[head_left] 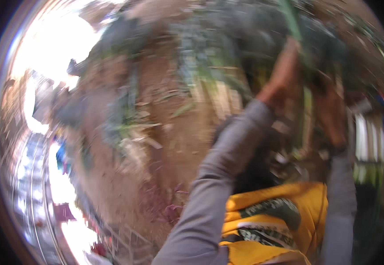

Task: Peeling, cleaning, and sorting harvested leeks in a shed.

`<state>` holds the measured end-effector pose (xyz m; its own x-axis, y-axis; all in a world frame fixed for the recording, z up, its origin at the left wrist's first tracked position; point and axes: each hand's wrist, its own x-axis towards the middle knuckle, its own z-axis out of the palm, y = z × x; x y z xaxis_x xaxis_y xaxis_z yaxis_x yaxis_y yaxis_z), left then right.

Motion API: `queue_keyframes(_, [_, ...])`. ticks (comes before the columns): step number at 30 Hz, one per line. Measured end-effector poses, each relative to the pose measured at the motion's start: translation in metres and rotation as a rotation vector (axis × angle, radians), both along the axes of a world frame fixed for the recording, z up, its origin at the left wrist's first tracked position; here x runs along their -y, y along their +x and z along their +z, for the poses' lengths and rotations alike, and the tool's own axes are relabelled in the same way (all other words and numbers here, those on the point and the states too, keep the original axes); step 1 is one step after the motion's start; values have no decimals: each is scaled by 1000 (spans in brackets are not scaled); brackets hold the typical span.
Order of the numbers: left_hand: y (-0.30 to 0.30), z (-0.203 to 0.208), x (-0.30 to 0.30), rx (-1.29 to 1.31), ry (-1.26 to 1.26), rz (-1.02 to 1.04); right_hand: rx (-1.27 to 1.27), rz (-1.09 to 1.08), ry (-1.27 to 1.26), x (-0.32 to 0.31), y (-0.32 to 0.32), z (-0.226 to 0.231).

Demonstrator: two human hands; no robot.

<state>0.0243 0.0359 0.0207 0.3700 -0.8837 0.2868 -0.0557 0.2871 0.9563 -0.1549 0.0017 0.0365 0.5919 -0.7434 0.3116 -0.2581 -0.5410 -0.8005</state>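
Both of my hands are blurred by motion at the upper right. A long leek point(307, 106), pale at the stalk and green toward its leaves, runs between them. My left hand point(284, 73) lies along its left side and appears closed on its green part. Close against the other side is my right hand point(331, 110), its fingers too smeared to show their grip. Beyond the hands spreads a heap of leeks point(200, 53) with blue-green leaves, their pale stalks point(218, 97) pointing toward me.
Loose leeks point(132, 148) lie on the brown dirt ground point(174, 137) to the left, near purplish scraps point(161, 203). White stalks with green leaves point(368, 137) stand at the right edge. Yellow printed cloth point(276, 221) covers my front. Bright light washes out the far left.
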Motion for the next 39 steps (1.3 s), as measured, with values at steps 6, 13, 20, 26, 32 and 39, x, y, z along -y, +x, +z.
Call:
queue_keyframes(6, [-21,27,-6,-607,-184,-146,252,181,7,20,5,0])
queue_keyframes(13, [-44,19,3,-628,-218,-159,161,210,48,27,-11,16])
queue_keyframes(20, [-36,16,11,-692,-316,42,256,217,88,17,-1,3])
queue_keyframes(26, [-24,21,3,-537,-365,92,312,215,277,-4,-12,-12])
queue_keyframes(32, [13,29,-19,-322,-248,225,389,304,492,-22,-56,-27])
queue_keyframes(39, [41,34,-34,-334,-458,248,-143,321,381,-10,-109,-104])
